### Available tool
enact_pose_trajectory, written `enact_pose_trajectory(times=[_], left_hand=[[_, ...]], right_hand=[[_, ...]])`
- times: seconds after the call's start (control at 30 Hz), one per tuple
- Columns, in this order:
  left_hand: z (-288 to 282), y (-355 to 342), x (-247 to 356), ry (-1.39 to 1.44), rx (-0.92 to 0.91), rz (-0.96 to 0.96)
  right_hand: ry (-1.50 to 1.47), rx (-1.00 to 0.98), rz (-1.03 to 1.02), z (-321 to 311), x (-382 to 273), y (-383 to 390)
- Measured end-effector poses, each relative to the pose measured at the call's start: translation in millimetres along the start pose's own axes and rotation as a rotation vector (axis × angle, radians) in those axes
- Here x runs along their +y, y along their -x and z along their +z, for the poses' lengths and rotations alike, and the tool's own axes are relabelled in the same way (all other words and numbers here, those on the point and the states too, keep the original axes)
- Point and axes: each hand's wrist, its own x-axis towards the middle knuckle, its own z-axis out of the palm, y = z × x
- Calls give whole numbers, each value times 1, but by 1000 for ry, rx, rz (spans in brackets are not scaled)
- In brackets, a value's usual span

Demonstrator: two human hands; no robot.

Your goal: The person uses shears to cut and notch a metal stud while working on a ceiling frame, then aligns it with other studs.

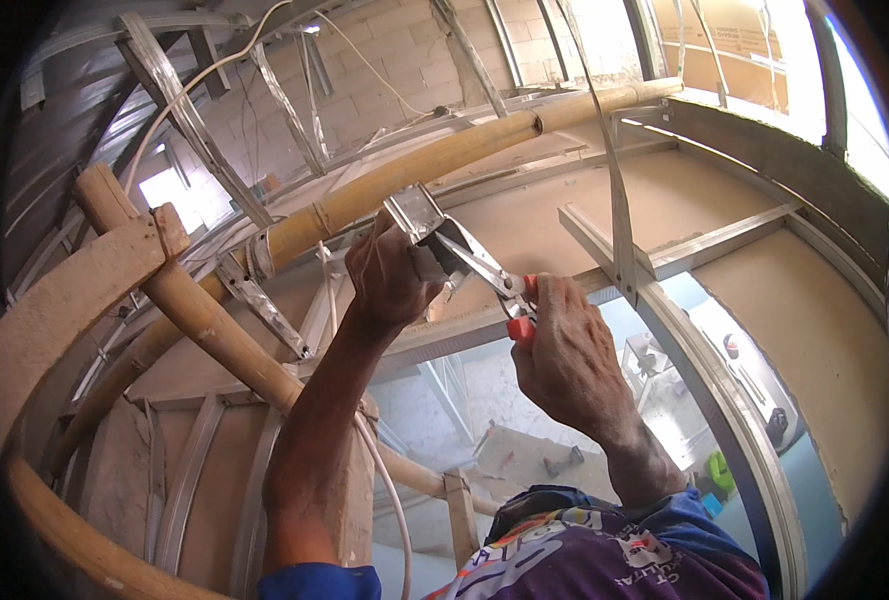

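My left hand (390,275) is wrapped round a short silver metal channel (417,212), whose end sticks up above the fingers. Red-handled metal snips (480,258) are gripped in my right hand (568,350). Their blades reach left to the channel, with part of one blade lying against its side. How deep the jaws sit on the metal cannot be made out. Both hands are raised in front of me, near a long bamboo pole (405,178) that runs behind them.
Metal ceiling framing (700,350) surrounds me, with tan boards (555,200) behind. Bamboo (215,325) and a wooden plank (75,310) cross at left. A strap (620,215) hangs at right, and a white cable (390,480) runs beside my left forearm. Through the opening below shows a floor (535,450) with scattered items.
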Motion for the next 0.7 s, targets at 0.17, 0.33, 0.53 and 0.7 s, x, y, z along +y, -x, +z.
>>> enact_pose_trajectory(times=[0.17, 0.33, 0.53, 0.7], left_hand=[[-1, 1, -1, 2, -20, -48], [2, 5, -7, -25, -71, -100], [-4, 13, -16, -177, -221, -176], [-9, -13, -20, 180, -171, -272]], right_hand=[[-32, 9, -24, 9, 7, -3], [-127, 115, -63, 15, 16, -17], [-72, 116, -120, 11, 24, -35], [-68, 184, -202, 6, 35, -48]])
